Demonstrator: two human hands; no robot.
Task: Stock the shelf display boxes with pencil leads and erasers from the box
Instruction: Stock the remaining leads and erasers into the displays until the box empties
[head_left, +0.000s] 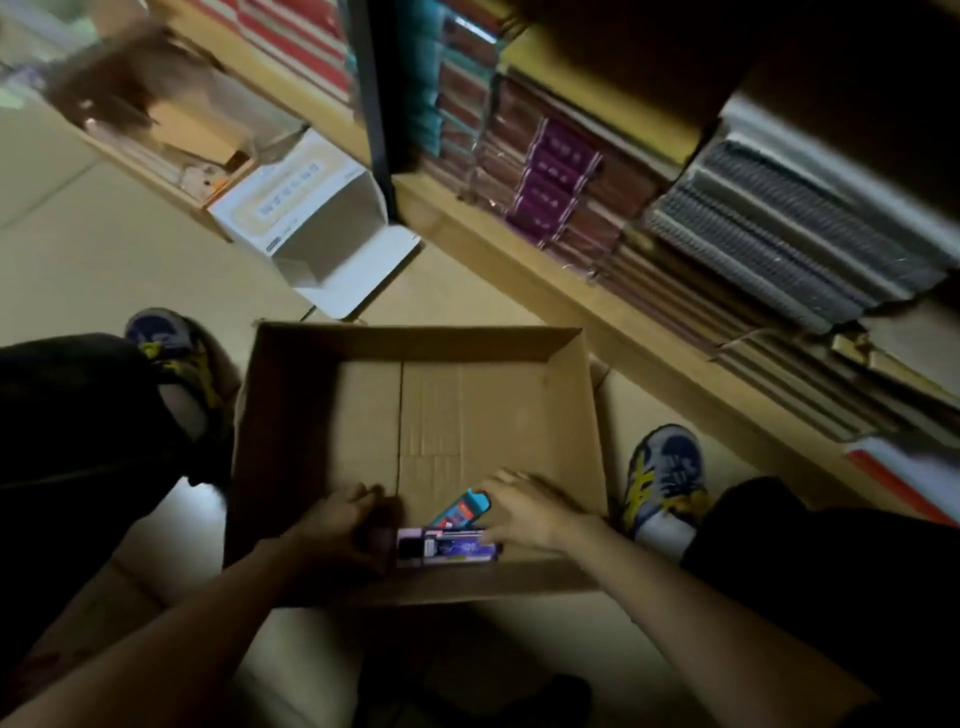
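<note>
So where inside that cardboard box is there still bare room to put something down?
In the cardboard box, the far half below the back wall is bare. The near edge is crowded: left hand, right hand, a teal pack and a pink pack.

- Black trousers (72, 415) cover both knees, at 9 and 4 o'clock.
- Grey-and-navy sneakers (667, 467) with yellow laces (641, 480).
- White sock (667, 538) at the right ankle.

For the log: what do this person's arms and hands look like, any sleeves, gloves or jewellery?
The left hand and right hand are ungloved, and both arms are bare to the frame edge, with no sleeve in view. No watch, bracelet or ring shows, though the picture is dim and blurred.
</note>
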